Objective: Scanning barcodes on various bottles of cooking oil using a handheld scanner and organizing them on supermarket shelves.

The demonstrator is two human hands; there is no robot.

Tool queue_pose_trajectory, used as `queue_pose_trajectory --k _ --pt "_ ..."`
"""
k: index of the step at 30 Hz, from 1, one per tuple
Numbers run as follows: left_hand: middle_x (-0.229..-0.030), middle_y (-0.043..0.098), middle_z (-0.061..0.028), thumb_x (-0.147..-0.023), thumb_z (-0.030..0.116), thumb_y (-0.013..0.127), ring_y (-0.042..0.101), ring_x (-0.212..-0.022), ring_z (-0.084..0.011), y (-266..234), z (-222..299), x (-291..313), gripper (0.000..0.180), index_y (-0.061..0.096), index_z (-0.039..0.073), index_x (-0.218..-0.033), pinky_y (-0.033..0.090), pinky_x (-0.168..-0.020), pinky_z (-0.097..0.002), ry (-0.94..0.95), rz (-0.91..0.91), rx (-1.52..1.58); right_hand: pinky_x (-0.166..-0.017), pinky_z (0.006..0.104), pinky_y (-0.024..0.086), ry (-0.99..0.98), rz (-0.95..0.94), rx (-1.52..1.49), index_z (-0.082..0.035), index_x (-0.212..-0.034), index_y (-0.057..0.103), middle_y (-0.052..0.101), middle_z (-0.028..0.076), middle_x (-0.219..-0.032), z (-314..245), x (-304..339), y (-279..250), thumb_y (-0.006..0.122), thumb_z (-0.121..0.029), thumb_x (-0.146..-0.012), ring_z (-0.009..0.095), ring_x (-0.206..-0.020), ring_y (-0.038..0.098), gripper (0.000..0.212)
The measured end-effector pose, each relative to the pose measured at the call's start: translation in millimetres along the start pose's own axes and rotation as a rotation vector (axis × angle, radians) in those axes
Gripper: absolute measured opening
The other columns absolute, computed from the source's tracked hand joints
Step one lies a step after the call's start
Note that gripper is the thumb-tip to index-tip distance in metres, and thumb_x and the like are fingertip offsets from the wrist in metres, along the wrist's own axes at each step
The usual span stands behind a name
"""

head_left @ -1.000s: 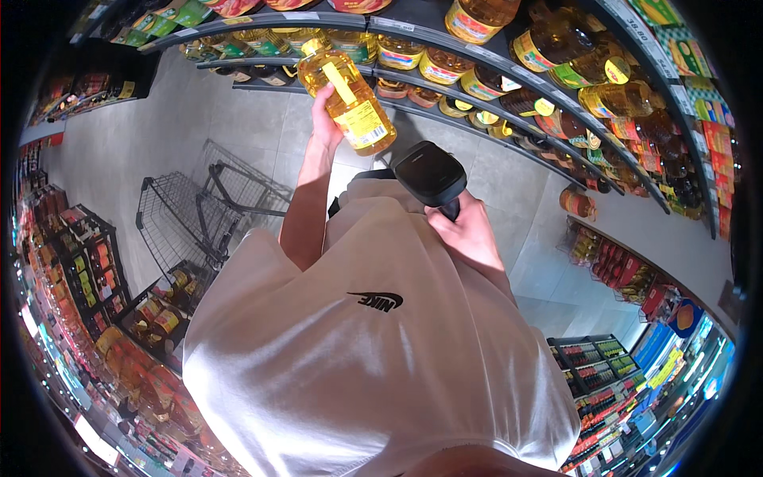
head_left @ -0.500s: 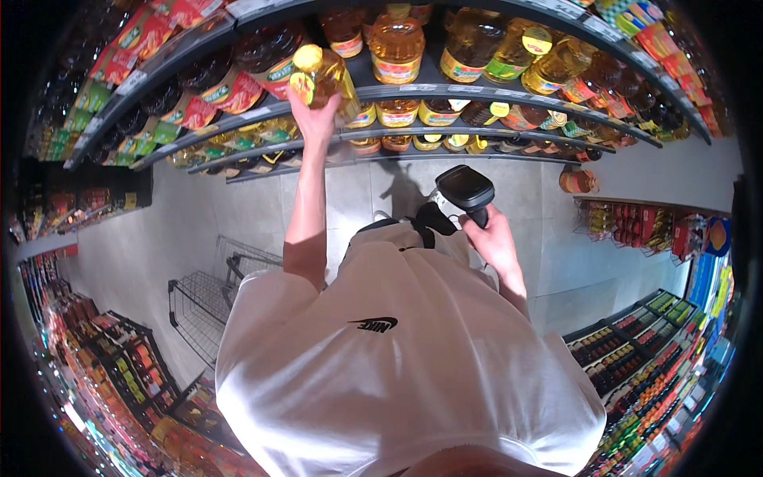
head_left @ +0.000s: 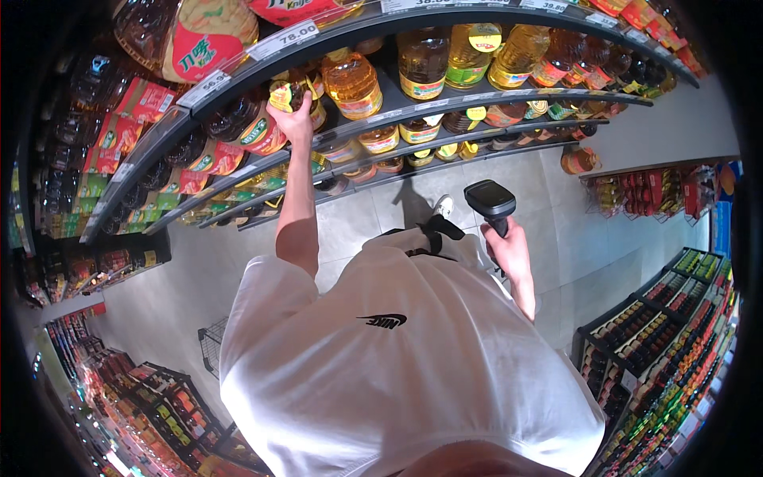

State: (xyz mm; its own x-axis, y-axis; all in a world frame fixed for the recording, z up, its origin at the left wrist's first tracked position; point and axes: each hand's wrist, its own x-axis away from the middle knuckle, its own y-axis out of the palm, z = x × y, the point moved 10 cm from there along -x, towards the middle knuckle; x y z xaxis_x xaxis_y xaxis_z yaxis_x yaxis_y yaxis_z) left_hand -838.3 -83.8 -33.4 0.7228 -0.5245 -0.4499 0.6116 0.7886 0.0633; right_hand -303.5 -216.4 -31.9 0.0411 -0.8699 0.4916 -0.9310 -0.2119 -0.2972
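Note:
My left hand (head_left: 292, 123) reaches up to the shelf with its fingers round the upper part of a cooking oil bottle (head_left: 289, 94) that has a yellow label. The bottle is at the shelf row, between a dark bottle with a red label (head_left: 258, 131) and a large golden oil bottle (head_left: 352, 83); its base is hidden by my hand and the shelf edge. Lower down on the right, my right hand (head_left: 509, 248) grips the handle of a black handheld barcode scanner (head_left: 490, 199), whose head points toward the shelves.
Curved shelf edges (head_left: 429, 111) with price tags cross the top, lined with several oil bottles. A wire shopping cart (head_left: 211, 343) stands behind me on the left. One oil jug (head_left: 580, 161) is at the shelf's right end. Low display racks (head_left: 636, 318) stand at right.
My left hand has brought the oil bottle from in front of the shelf into the row of bottles. The view has shifted, and the scanner stays in my right hand.

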Motion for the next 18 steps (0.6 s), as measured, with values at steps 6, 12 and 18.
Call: queue_pose_trajectory --k 6,12,18 --pt "-0.119 0.055 -0.0186 -0.072 0.015 0.089 0.057 -0.107 -0.0274 -4 -25 10 0.082 0.033 -0.006 -0.129 0.046 -0.095 -0.0371 -0.041 0.068 -0.253 -0.049 0.0294 0.042 -0.008 -0.003 0.033 0.000 -0.098 0.061 0.055 0.001 -0.060 -11 -11 -1 0.067 -0.017 -0.083 0.009 -0.050 0.052 0.024" --pt "-0.131 0.046 -0.0224 -0.072 0.015 0.088 0.050 -0.118 -0.0269 2 -30 24 0.088 0.030 -0.009 -0.134 0.040 -0.102 -0.0382 -0.069 0.022 -0.167 -0.045 0.0261 0.038 -0.087 -0.050 0.087 -0.002 -0.095 0.059 0.052 -0.002 -0.058 -22 -16 12 0.064 -0.014 -0.086 0.006 -0.047 0.048 0.016" --pt "-0.133 0.040 -0.0157 -0.077 0.020 0.084 0.044 -0.121 -0.0250 -11 -21 103 0.087 0.030 -0.007 -0.140 0.036 -0.105 -0.0369 -0.331 0.154 -0.287 -0.045 0.0268 0.037 -0.062 -0.002 0.089 -0.002 -0.097 0.059 0.051 -0.003 -0.056 -21 -17 10 0.065 -0.015 -0.087 0.006 -0.047 0.048 0.018"
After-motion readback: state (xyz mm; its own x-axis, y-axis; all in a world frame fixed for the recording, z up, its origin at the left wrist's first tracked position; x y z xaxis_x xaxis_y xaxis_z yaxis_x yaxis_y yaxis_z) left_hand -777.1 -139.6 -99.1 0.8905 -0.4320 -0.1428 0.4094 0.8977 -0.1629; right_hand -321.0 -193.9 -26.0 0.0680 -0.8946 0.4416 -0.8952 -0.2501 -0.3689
